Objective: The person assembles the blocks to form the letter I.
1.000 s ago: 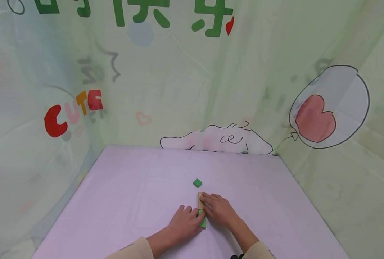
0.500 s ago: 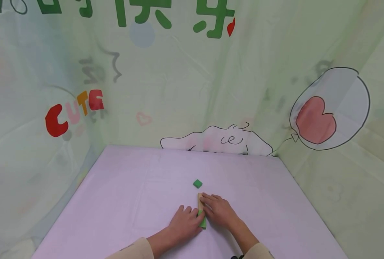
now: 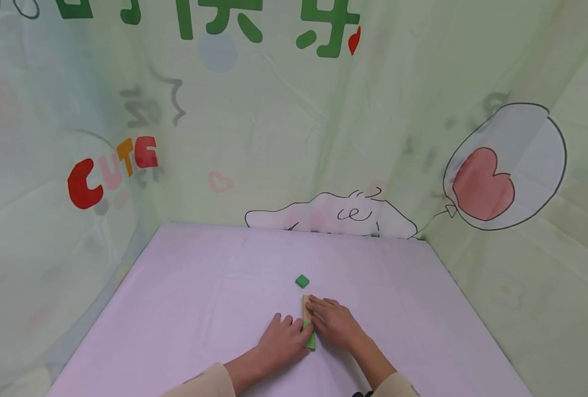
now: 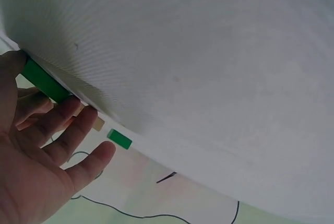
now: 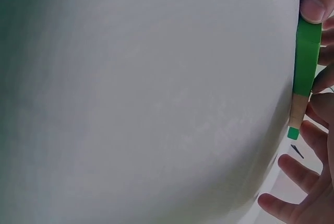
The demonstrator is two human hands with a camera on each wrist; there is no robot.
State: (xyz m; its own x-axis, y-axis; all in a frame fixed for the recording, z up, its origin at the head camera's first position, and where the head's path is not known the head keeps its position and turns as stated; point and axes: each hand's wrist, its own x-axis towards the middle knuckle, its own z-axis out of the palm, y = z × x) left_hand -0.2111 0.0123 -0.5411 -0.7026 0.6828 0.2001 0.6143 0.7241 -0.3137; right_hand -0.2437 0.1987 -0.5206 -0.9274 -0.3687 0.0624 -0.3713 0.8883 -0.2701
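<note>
A long green block point(image 3: 311, 343) lies on the table with a plain wooden block point(image 3: 306, 309) in line at its far end. My left hand point(image 3: 282, 341) pinches the green block, thumb at the near end and index finger toward the far end; its other fingers stand spread in the left wrist view. My right hand point(image 3: 338, 324) holds the wooden block from the right, with thumb and index finger on it and part of it hidden. In the right wrist view the green block point(image 5: 307, 59) and wooden block point(image 5: 298, 108) appear end to end.
A small green block point(image 3: 302, 281) lies apart, beyond the wooden block. The pale lilac tabletop point(image 3: 214, 292) meets printed cloth walls point(image 3: 274, 138) at the back and both sides. Part of a dark object point(image 3: 362, 393) shows at the bottom edge beside the right sleeve.
</note>
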